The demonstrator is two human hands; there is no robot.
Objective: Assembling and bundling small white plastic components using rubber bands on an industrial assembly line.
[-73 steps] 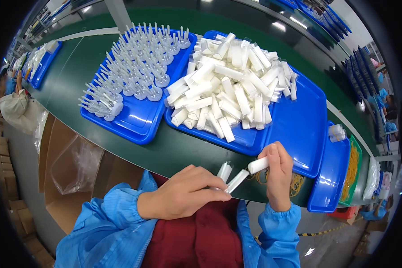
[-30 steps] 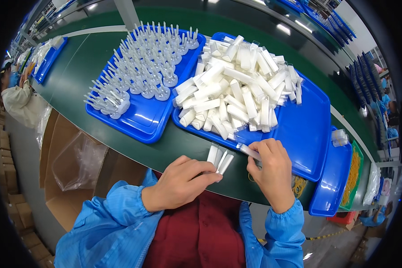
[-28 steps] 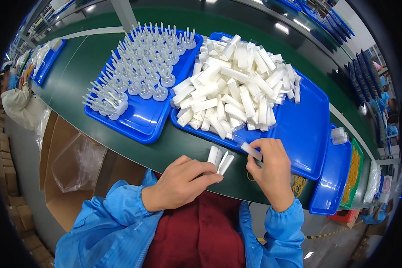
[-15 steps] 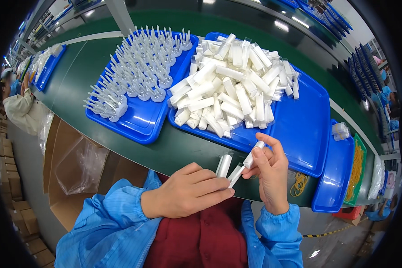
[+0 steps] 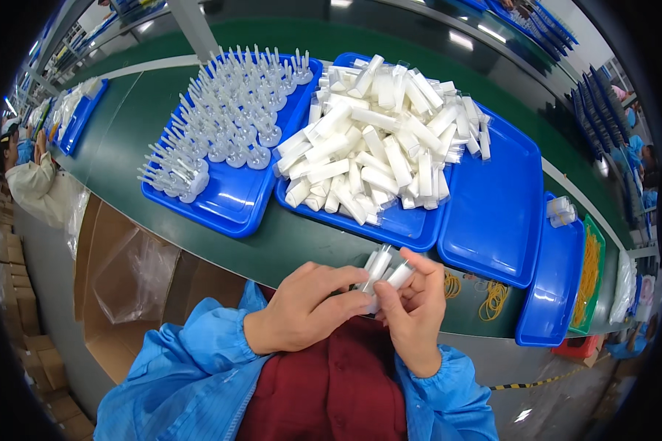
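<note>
In front of my body, right at the table edge, my two hands are together. My left hand (image 5: 305, 305) is closed on a few white rolls in clear plastic wrap (image 5: 377, 264). From the other side my right hand (image 5: 417, 316) pinches one more white wrapped roll (image 5: 401, 275) between thumb and fingers, beside those in the left. Fingers cover the lower ends of the rolls, so their exact number is hidden. Beyond my hands lies a large pile of similar white wrapped rolls (image 5: 379, 140) on a blue tray (image 5: 412, 229).
To the left, a blue tray (image 5: 232, 213) bears many translucent round-based pieces with upright stems (image 5: 235, 125). At right are another blue tray (image 5: 489, 220), a narrower one (image 5: 541, 316) with banded rolls (image 5: 560, 212), and yellow rubber bands (image 5: 494, 300). An open carton (image 5: 99, 294) stands lower left.
My right hand has moved left and down, bringing its roll against those in my left hand. My left hand has shifted slightly. Rubber bands on the table beside my right hand now show.
</note>
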